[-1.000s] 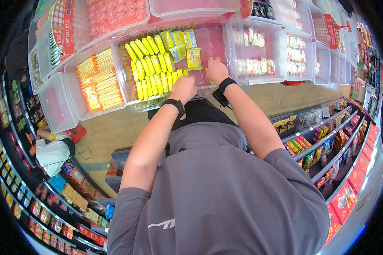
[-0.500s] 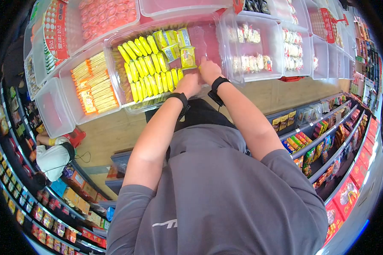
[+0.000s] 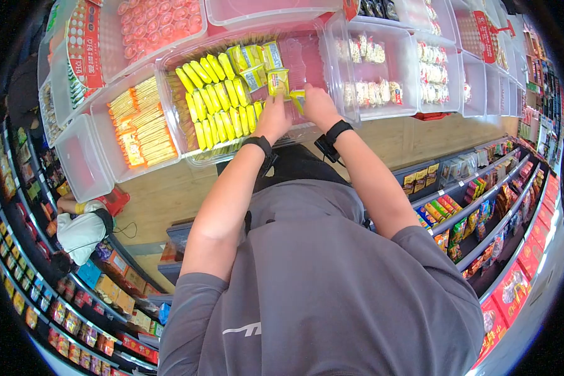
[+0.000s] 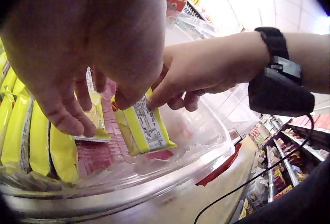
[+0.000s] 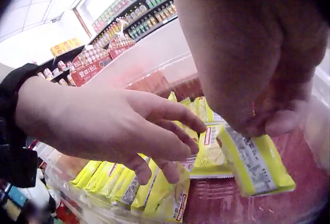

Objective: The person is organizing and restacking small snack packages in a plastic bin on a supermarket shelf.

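In the head view, the right hand (image 3: 321,108) pinches a yellow packet (image 3: 298,99) at its near end. The printed back of that packet (image 5: 258,164) faces up in the right wrist view, tilted over the pink tray bottom. Just left of it, the left hand (image 3: 274,120) reaches over a flat-lying yellow packet (image 3: 278,81). Its fingers (image 5: 178,123) are spread and slightly bent, the tips at that packet's edge; whether they press on it cannot be told. Rows of upright yellow packets (image 3: 219,100) fill the left part of the clear bin (image 3: 194,161).
A bin of orange-ended sticks (image 3: 141,125) stands left, with an empty bin (image 3: 84,156) beyond. Bins of white-wrapped pieces (image 3: 373,91) are at right. Pink-red cups (image 3: 163,25) lie behind. A crouching person (image 3: 81,235) is at the lower left, near shelves.
The packet in the right hand has come into clear view, and that hand has shifted slightly right. The left hand has moved up towards the flat-lying packet.
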